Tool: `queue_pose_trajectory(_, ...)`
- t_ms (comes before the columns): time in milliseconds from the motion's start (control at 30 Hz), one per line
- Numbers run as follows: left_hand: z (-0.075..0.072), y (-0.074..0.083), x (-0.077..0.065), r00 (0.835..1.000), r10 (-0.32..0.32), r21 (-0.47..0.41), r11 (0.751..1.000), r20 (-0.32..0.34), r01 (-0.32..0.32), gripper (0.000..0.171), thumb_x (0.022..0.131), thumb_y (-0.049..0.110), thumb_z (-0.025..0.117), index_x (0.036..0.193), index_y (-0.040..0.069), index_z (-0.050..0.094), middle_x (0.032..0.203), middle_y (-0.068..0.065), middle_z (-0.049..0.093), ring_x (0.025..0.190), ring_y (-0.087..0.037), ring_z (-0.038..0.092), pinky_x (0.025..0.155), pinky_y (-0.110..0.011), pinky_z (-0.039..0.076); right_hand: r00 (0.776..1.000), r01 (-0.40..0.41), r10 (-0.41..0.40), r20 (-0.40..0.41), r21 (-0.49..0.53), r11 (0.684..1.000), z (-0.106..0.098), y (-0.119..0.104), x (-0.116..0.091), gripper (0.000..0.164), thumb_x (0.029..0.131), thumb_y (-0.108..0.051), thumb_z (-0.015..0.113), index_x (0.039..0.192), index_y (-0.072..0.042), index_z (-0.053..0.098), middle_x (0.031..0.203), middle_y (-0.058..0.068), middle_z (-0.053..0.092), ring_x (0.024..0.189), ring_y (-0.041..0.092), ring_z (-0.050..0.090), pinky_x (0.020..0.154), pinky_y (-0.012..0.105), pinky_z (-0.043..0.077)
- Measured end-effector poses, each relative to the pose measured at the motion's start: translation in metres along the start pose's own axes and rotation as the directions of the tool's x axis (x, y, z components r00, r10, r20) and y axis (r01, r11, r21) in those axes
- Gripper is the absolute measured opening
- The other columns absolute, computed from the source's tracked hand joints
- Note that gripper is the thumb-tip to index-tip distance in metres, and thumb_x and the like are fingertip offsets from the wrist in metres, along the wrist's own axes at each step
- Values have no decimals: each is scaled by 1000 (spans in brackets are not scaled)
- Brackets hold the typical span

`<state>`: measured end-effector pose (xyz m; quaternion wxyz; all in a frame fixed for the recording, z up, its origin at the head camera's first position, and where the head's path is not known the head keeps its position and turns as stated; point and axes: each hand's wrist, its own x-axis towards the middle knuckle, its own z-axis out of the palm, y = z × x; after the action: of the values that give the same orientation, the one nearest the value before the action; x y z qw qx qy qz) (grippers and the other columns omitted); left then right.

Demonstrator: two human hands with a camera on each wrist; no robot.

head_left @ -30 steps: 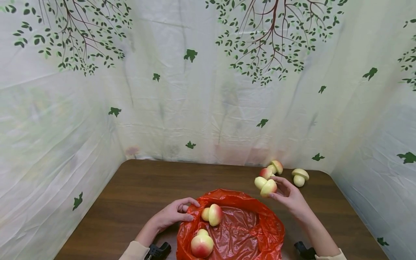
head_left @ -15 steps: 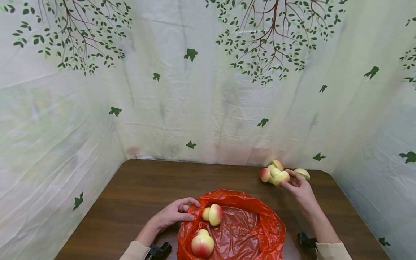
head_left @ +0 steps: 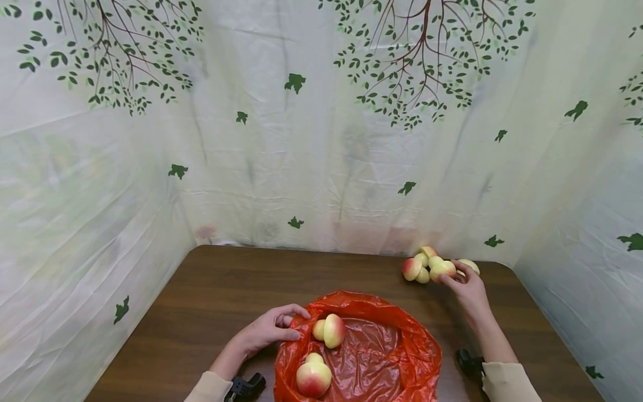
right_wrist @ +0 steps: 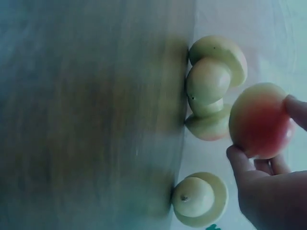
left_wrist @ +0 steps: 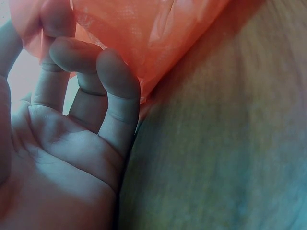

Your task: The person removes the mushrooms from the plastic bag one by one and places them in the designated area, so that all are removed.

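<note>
Thumb and fingers of my right hand (head_left: 470,293) pinch the cap of a pale yellow and red toy mushroom (head_left: 443,270) at the far right of the table. Its red cap top faces the camera in the right wrist view. Just left of it lie two similar mushrooms, one (head_left: 412,269) in front of another (head_left: 428,253). My left hand (head_left: 266,332) grips the left rim of a red plastic bag (head_left: 364,303), fingers curled in the left wrist view. Inside the spread bag are two more mushrooms, one (head_left: 334,330) behind the other (head_left: 313,379).
Another mushroom (right_wrist: 194,197) stands on its own at the far right, partly hidden by my right hand in the head view. The brown wooden table (head_left: 241,279) ends at a pale curtain (head_left: 321,167) with leaf prints, which also hangs along both sides.
My right hand has moved right and farther back with the mushroom, in front of the lone one at the far right. The left hand and the bag have stayed put.
</note>
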<state>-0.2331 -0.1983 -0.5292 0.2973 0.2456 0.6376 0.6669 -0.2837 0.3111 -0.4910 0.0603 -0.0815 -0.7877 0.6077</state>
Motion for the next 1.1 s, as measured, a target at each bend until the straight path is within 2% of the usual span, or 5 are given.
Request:
queue_pose_trajectory(167, 0, 0, 1, 1000, 8, -3, 1000, 4, -8, 46, 103, 7, 66, 140, -10, 46, 91, 4, 78, 81, -7, 77, 77, -28, 66, 1000, 20, -20, -13, -61, 998, 0, 3, 1, 69, 102, -14, 71, 158, 5, 36, 152, 25, 46, 94, -19, 50, 81, 4, 47)
queue_pose_trajectory(400, 1, 0, 1, 1000, 5, 4, 1000, 0, -5, 46, 103, 7, 66, 141, -10, 47, 92, 4, 79, 81, -7, 77, 76, -28, 66, 999, 5, -10, -34, -165, 986, 0, 9, 4, 70, 99, -16, 74, 155, 6, 38, 152, 30, 48, 98, -8, 51, 77, 5, 46)
queue_pose_trajectory(667, 1, 0, 1, 1000, 9, 2, 1000, 0, -9, 46, 103, 7, 66, 141, -10, 47, 91, 5, 78, 81, -6, 77, 77, -28, 66, 1000, -8, 3, -21, -230, 973, 2, 12, 5, 73, 97, -18, 76, 154, 7, 38, 152, 32, 48, 130, 35, 57, 77, 8, 43)
queue_pose_trajectory(800, 1, -1, 1, 1000, 15, 0, 1000, 4, -15, 46, 103, 7, 66, 140, -11, 46, 92, 5, 79, 82, -7, 78, 77, -28, 66, 1000, -21, 20, -4, -252, 968, 1, 14, 5, 77, 97, -20, 76, 155, 8, 34, 154, 33, 44, 135, 43, 52, 78, 11, 42)
queue_pose_trajectory(1100, 0, -1, 1, 1000, 22, 0, 1000, 6, -22, 45, 103, 7, 66, 140, -11, 46, 94, 4, 79, 82, -7, 78, 76, -28, 66, 999, -36, 37, -3, -266, 963, 1, 15, 7, 81, 99, -22, 74, 159, 8, 30, 156, 36, 43, 141, 45, 48, 103, 41, 49)
